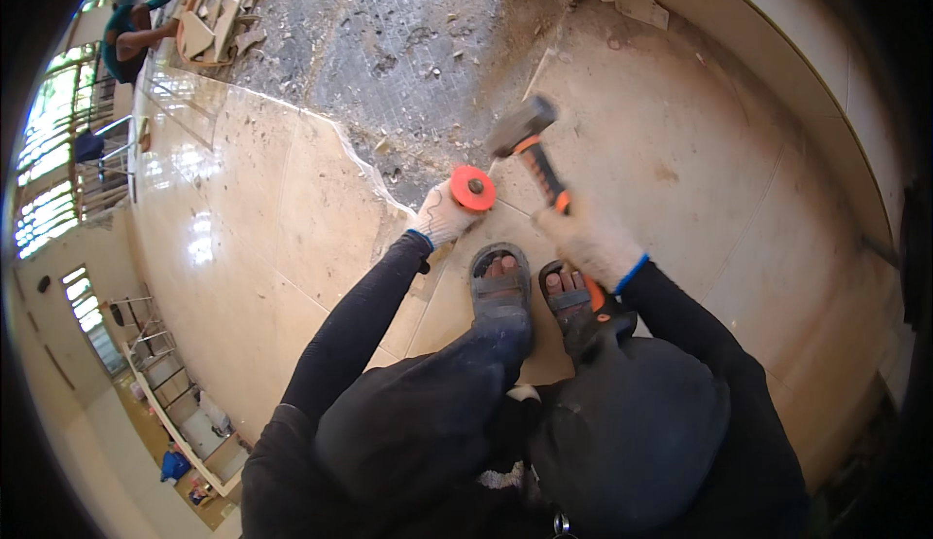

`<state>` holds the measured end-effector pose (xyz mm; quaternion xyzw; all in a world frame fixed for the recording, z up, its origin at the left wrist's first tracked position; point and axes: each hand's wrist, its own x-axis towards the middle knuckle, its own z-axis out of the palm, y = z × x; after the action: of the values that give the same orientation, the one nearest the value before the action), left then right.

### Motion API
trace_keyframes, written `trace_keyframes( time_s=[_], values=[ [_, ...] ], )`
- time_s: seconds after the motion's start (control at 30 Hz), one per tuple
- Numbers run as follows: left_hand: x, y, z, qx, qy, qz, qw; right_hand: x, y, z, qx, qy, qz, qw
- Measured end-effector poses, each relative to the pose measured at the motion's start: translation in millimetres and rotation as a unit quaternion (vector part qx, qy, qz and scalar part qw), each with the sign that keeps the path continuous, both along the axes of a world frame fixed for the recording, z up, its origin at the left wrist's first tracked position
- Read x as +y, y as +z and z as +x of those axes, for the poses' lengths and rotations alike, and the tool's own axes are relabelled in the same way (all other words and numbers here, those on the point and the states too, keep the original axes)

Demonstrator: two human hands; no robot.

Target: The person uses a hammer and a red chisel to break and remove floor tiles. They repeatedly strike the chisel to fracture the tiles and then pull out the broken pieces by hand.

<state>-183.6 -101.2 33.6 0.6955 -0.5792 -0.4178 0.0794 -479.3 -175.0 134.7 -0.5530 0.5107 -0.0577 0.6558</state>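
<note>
My left hand [442, 215], in a white knit glove, grips a chisel with a round orange hand guard [463, 190]. The guard hides most of the tool, and its metal striking end faces up. In my gloved right hand [587, 236] is a club hammer [522, 127] with a black and orange handle. Its blurred steel head is raised up and to the right of the chisel, apart from it. Below the chisel, the edge of the beige floor tiles [408, 269] meets a bared patch of rough grey mortar [415, 43].
A round basket [208, 18] heaped with broken tile pieces stands at the upper left, beside a crouching person [127, 36]. Loose tile pieces [633, 4] lie near a raised ledge [787, 50] on the right. My sandalled feet [501, 276] are close below the chisel.
</note>
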Motion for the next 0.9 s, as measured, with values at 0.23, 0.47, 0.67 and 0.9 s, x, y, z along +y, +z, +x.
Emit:
trace_keyframes(
  time_s=[0.23, 0.47, 0.67, 0.9],
  values=[
    [9.8, -6.3, 19.6, 0.043, 0.06, 0.0, 0.997, -60.8, 27.1, -24.0, -0.016, -0.223, 0.026, 0.974],
    [12.9, -12.9, 71.5, 0.322, 0.358, -0.055, 0.875, -31.2, -31.4, -27.9, 0.085, -0.142, 0.042, 0.985],
    [37.4, -12.9, 132.5, 0.188, 0.46, -0.094, 0.863, 11.6, -82.9, -39.4, 0.087, -0.039, 0.059, 0.994],
    [91.8, -45.0, 177.0, -0.033, 0.422, -0.13, 0.896, -6.5, -104.9, -62.7, 0.213, 0.05, -0.184, 0.958]
  ],
)
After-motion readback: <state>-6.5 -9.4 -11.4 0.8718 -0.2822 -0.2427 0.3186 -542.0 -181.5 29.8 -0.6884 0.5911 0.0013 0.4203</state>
